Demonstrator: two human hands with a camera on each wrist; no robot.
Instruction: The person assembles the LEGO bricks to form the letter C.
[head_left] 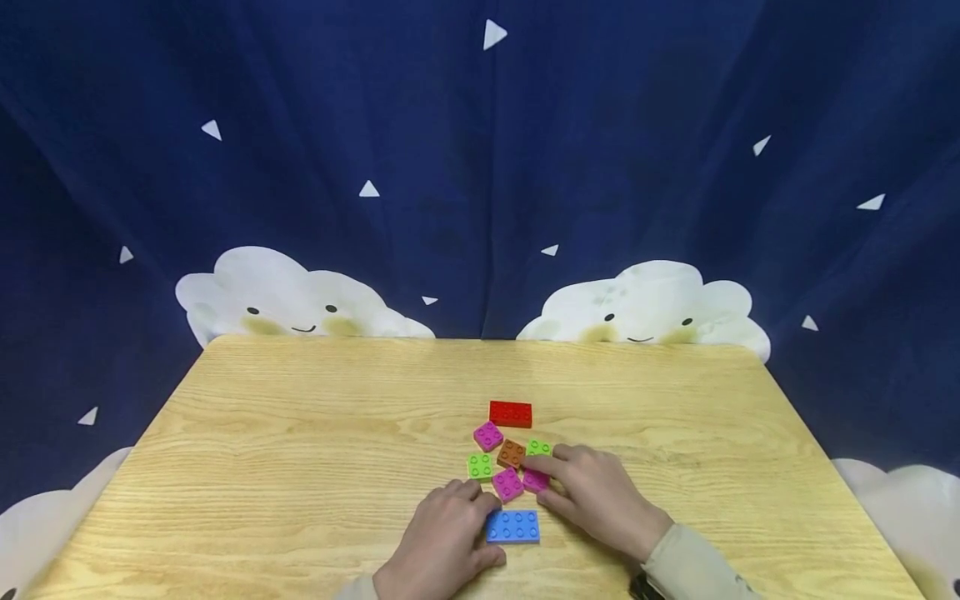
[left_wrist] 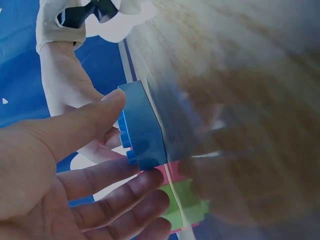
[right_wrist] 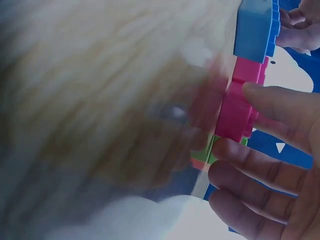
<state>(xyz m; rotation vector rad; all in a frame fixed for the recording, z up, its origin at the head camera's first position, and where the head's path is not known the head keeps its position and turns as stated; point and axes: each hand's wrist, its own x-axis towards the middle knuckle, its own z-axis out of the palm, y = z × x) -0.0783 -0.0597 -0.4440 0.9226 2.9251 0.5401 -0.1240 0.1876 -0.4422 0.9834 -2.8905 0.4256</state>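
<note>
On the wooden table, my left hand [head_left: 446, 533] is at the left end of a long blue toy brick [head_left: 513, 527], thumb and index finger on its two sides. The left wrist view shows the same blue brick [left_wrist: 142, 125] between them. My right hand [head_left: 600, 498] pinches a small magenta brick [head_left: 535, 481] between thumb and index finger, partly hiding it. In the right wrist view, this magenta brick [right_wrist: 234, 117] stands on the tabletop. Next to it lie another magenta brick [head_left: 507, 484], a brown brick [head_left: 512, 454] and a green brick [head_left: 539, 448], partly covered by my right fingers.
A second green brick [head_left: 479, 467] lies left of the brown one. Behind are a further magenta brick [head_left: 488, 436] and a long red brick [head_left: 511, 414]. The wooden table [head_left: 300, 433] ends at a dark blue curtain [head_left: 450, 125] with white clouds and triangles.
</note>
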